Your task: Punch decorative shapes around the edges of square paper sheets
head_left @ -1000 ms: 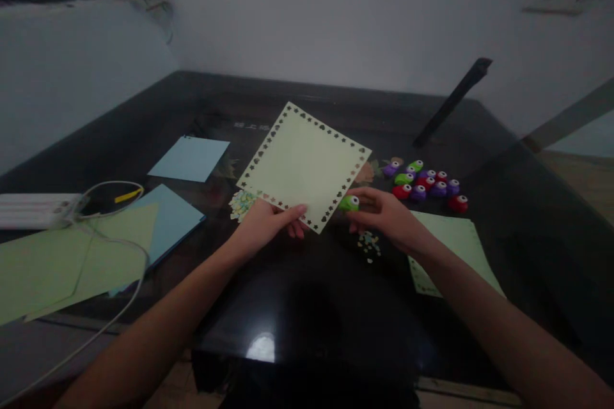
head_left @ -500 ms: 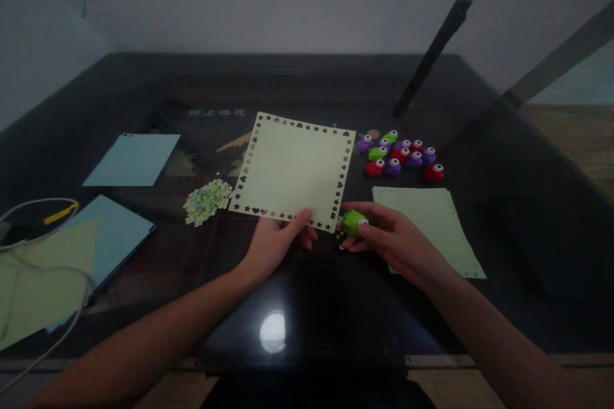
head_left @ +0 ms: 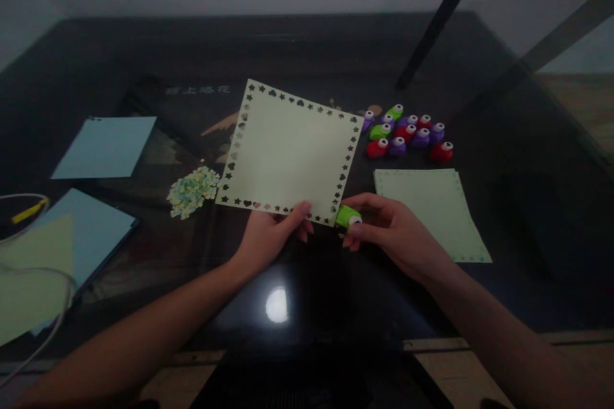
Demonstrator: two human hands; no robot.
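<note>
My left hand (head_left: 271, 230) grips the lower edge of a pale green paper sheet (head_left: 288, 153), thumb on top and fingers beneath. Small star, heart and other shapes are punched along all its edges. The sheet is tilted up off the table. Between the thumb and fingers of my right hand (head_left: 393, 230) is a green craft punch (head_left: 348, 217) with a white button. It sits at the sheet's lower right corner; whether the paper is inside its slot I cannot tell.
Several red, purple and green punches (head_left: 405, 133) stand at the right, behind a stack of pale green punched sheets (head_left: 426, 204). A heap of paper bits (head_left: 192, 192) lies left of the sheet. Blue sheets (head_left: 105, 147), yellow-green paper (head_left: 38, 275) and a white cable (head_left: 64, 319) are farther left.
The sheet's right side has turned slightly clockwise and its far edge is raised higher. The green punch has come closer against the sheet's lower right corner. The camera view has shifted a little.
</note>
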